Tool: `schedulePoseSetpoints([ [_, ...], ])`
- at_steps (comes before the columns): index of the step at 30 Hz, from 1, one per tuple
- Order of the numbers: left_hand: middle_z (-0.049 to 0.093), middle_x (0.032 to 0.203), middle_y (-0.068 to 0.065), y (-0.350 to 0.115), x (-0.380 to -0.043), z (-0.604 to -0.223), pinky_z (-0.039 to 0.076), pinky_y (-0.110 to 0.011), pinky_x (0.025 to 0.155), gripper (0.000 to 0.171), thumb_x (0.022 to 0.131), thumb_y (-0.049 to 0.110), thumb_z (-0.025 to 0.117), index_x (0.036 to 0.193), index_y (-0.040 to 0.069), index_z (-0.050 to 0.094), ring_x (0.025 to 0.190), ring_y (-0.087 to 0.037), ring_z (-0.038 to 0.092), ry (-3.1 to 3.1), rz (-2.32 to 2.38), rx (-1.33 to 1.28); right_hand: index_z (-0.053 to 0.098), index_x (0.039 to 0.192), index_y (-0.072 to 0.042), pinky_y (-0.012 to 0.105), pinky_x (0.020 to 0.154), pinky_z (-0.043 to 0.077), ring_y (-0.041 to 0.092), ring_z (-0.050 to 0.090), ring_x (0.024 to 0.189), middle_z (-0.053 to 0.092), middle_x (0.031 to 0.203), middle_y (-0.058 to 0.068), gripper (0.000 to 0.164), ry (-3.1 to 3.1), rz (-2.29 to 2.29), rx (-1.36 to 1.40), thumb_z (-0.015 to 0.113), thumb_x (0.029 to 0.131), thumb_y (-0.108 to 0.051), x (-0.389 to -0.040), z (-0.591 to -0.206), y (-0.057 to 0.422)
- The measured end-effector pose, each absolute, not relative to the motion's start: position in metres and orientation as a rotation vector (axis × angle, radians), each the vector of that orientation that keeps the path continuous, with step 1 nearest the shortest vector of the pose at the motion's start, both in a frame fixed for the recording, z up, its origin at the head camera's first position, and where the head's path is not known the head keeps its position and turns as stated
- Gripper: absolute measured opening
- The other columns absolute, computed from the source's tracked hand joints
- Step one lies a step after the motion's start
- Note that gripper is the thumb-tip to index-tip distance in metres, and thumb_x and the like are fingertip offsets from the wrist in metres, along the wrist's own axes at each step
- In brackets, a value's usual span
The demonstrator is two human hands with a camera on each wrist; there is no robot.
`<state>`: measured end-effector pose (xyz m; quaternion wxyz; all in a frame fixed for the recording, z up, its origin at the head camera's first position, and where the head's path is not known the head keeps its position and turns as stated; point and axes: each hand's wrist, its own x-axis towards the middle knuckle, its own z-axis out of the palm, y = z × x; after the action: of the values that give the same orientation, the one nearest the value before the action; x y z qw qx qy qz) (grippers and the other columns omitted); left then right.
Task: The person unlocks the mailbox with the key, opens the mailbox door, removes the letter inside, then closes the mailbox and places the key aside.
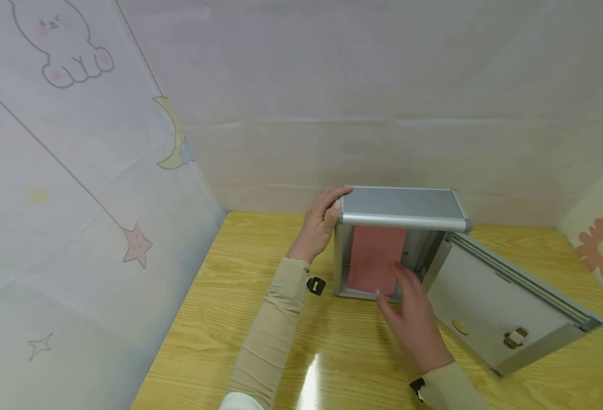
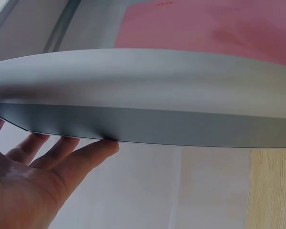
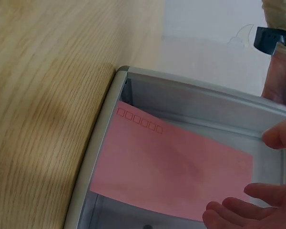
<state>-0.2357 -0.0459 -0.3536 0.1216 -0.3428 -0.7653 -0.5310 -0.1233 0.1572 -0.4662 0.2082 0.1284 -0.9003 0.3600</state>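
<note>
A grey metal mailbox [image 1: 403,202] stands upright on the table, its front door [image 1: 496,290] swung out to the right. Inside leans a pink envelope [image 1: 375,253], with a row of small printed squares at one end in the right wrist view. My left hand [image 1: 314,230] rests at the mailbox's upper left corner; its fingertips touch the top's edge in the left wrist view. My right hand [image 1: 411,319] is at the opening, thumb and fingers spread apart. Its fingers [image 3: 236,210] overlap the envelope's edge; whether they touch it I cannot tell.
The wood-grain table [image 1: 260,245] reaches back to a pale wall sheet [image 1: 332,85]. A lock [image 1: 515,337] sits on the inner face of the door, which juts forward beside my right forearm. Printed sheets rise at the left and right.
</note>
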Motion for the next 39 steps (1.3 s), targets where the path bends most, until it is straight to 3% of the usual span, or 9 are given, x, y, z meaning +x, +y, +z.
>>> schedulePoseSetpoints([
  [5,0.045,0.137,-0.018,-0.045,-0.238,-0.356,0.039,-0.042,0.098,0.071,0.099,0.057,0.026,0.139,0.002,0.047,0.12,-0.029,0.045,-2.229,-1.567,-1.002,0.035,0.143,0.003,0.059,0.091,0.039,0.042,0.037,0.127,0.035,0.142,0.025,0.062,-2.522,1.028,0.307,0.065,0.093,-0.017,-0.133,-0.472,0.158],
  [12,0.048,0.135,-0.005,-0.041,-0.258,-0.378,0.041,-0.036,0.094,0.073,0.095,0.066,0.024,0.14,0.015,0.048,0.114,-0.017,0.047,-2.218,-1.548,-0.986,0.022,0.146,0.008,0.061,0.093,0.036,0.047,0.03,0.129,0.026,0.143,0.032,0.074,-2.577,1.054,0.24,0.065,0.092,-0.019,-0.143,-0.476,0.16],
  [18,0.048,0.132,-0.016,-0.042,-0.242,-0.359,0.041,-0.036,0.091,0.081,0.093,0.067,0.024,0.138,0.004,0.047,0.109,-0.026,0.048,-2.211,-1.584,-0.995,0.009,0.148,0.008,0.064,0.095,0.033,0.052,0.026,0.128,0.02,0.143,0.038,0.085,-2.644,1.102,0.158,0.063,0.093,-0.025,-0.155,-0.484,0.163],
  [25,0.049,0.131,-0.018,-0.043,-0.24,-0.355,0.041,-0.035,0.091,0.078,0.096,0.064,0.026,0.137,0.002,0.048,0.109,-0.026,0.048,-2.199,-1.574,-0.994,0.008,0.149,0.009,0.064,0.092,0.035,0.053,0.033,0.121,0.025,0.139,0.039,0.088,-2.63,1.153,0.109,0.066,0.09,-0.022,-0.169,-0.496,0.167],
  [33,0.048,0.134,-0.017,-0.044,-0.24,-0.357,0.04,-0.035,0.095,0.076,0.097,0.062,0.026,0.138,0.002,0.048,0.114,-0.026,0.047,-2.203,-1.589,-0.991,0.002,0.15,0.007,0.064,0.096,0.032,0.054,0.029,0.127,0.022,0.141,0.042,0.088,-2.58,1.205,0.1,0.064,0.09,-0.016,-0.176,-0.498,0.168],
  [39,0.042,0.141,-0.017,-0.045,-0.24,-0.358,0.037,-0.039,0.101,0.082,0.093,0.067,0.024,0.139,0.003,0.046,0.126,-0.024,0.042,-2.227,-1.597,-0.981,0.006,0.15,0.005,0.054,0.078,0.043,0.041,0.047,0.106,0.044,0.12,0.031,0.081,-2.551,1.215,0.087,0.06,0.093,-0.012,-0.175,-0.497,0.164],
])
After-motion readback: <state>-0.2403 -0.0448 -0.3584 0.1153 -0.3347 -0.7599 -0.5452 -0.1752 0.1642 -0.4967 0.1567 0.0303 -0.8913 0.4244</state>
